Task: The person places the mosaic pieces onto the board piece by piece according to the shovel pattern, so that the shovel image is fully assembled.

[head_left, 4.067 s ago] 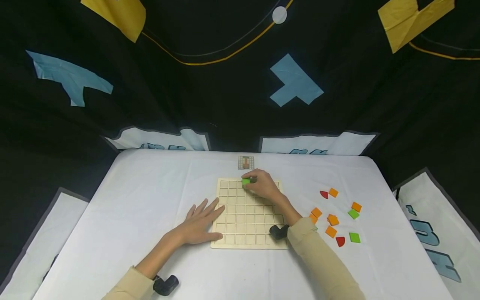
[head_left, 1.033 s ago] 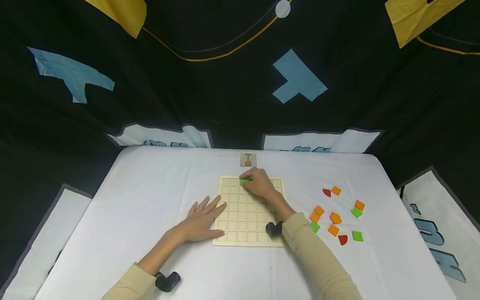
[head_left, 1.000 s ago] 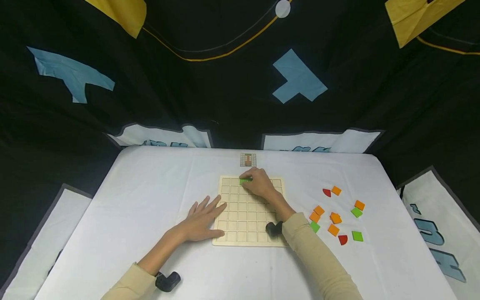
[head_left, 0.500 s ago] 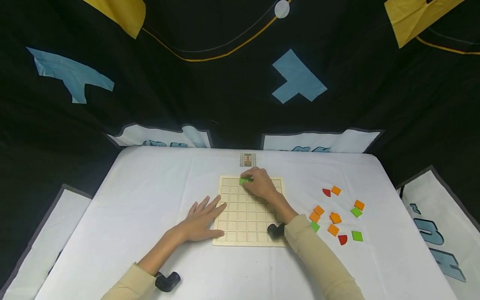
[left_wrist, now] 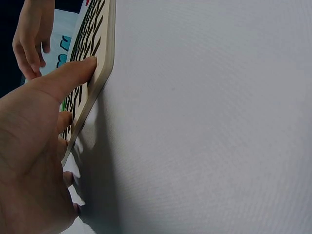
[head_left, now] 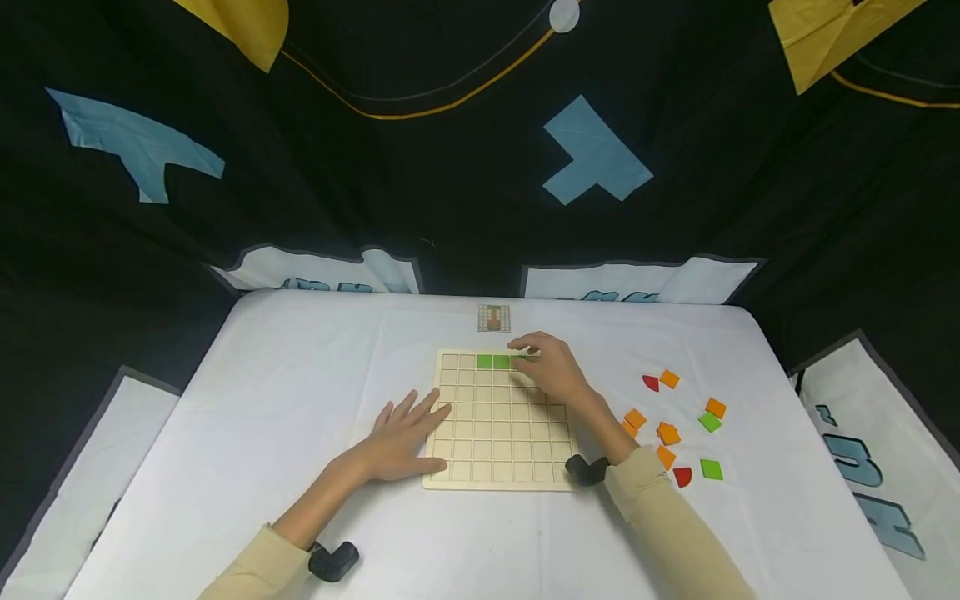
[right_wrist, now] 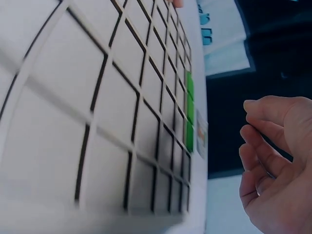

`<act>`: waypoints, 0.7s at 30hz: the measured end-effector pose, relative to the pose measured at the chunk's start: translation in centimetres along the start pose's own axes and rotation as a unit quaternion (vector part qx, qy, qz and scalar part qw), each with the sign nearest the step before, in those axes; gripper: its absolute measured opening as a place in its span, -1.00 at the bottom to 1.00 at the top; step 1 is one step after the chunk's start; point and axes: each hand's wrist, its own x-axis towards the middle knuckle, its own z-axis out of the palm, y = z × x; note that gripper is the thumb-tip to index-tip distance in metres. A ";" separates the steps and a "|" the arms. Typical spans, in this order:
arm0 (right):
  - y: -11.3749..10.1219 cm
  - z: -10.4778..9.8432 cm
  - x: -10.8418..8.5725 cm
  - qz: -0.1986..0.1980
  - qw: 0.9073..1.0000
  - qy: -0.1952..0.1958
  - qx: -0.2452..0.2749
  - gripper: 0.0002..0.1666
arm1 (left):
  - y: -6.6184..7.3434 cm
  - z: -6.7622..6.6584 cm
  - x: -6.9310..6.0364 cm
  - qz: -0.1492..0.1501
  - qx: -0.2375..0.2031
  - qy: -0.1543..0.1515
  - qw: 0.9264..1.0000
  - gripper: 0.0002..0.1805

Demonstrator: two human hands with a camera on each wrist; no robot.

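Note:
On the white table lies a wooden grid board (head_left: 501,477). Green square tiles (head_left: 484,362) sit side by side in its far row, partly covered by my right hand (head_left: 553,371). That hand hovers over the row's right part, thumb and index finger apart. The right wrist view shows the green tiles (right_wrist: 189,107) in the grid and my right hand (right_wrist: 280,158) loosely bent, with nothing in it. My left hand (head_left: 397,450) rests with spread fingers on the board's left edge; in the left wrist view, the left thumb (left_wrist: 73,73) touches the board's rim.
A small printed grid card (head_left: 493,318) lies behind the board. To the right are scattered orange tiles (head_left: 670,379), green tiles (head_left: 711,469) and red rounded pieces (head_left: 682,477). My right sleeve (head_left: 675,517) passes close beside them. A dark curtain (head_left: 420,192) hangs behind the table.
My right hand has let go of the green tile it held and moved right and up off the board. Green tiles now show side by side in the far row. My left hand stays in place.

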 end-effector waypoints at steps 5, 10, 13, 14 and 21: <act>0.2 -2.4 -1.6 0.026 0.999 0.027 -0.008 -0.67 | -0.1 0.1 0.1 0.001 0.000 0.000 1.000 -0.05; 0.6 -5.0 -3.2 0.034 0.997 0.062 -0.031 -0.67 | 0.0 0.1 0.1 0.002 0.001 0.000 1.000 -0.05; 1.0 -6.4 -4.2 0.036 0.995 0.087 -0.038 -0.66 | 0.1 0.0 0.0 0.000 0.000 -0.002 1.000 -0.05; 1.1 -6.8 -4.6 0.037 0.994 0.094 -0.040 -0.66 | 0.1 0.0 0.0 0.000 -0.001 -0.001 1.000 -0.05; 2.4 -9.1 -7.2 0.068 0.990 0.115 -0.044 -0.64 | -0.1 0.2 0.1 0.004 -0.002 0.004 1.000 -0.06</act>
